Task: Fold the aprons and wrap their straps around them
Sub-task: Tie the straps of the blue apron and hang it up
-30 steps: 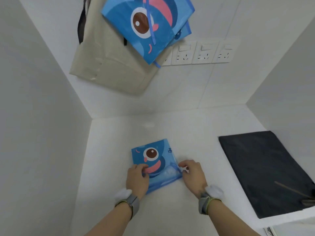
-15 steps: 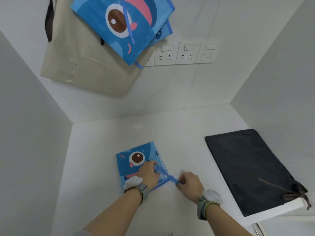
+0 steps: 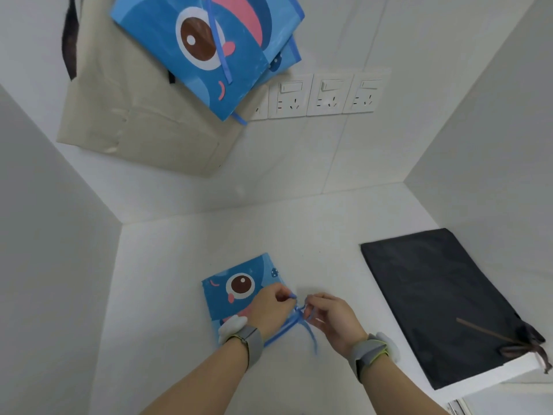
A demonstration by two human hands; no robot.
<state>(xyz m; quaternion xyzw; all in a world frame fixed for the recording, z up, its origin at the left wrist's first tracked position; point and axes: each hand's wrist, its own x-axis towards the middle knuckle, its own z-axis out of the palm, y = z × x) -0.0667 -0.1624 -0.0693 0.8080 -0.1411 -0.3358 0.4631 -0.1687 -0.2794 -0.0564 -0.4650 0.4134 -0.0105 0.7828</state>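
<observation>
Both hands now meet at the bundle's right edge; left hand (image 3: 273, 307) came off pressing the fabric. Left grip pinches the blue strap (image 3: 284, 327), right hand (image 3: 330, 317) pinches it too, crossing ends as if tying. Folded blue apron (image 3: 232, 290) lies lower centre on the white worktop (image 3: 179, 295). Black apron (image 3: 443, 298) lies flat at right, strap loose, seemingly not wrapped. Blue hanging apron (image 3: 209, 46) and beige apron (image 3: 143, 127), upper left, are untouched. Judged: first nearly done, three left.
</observation>
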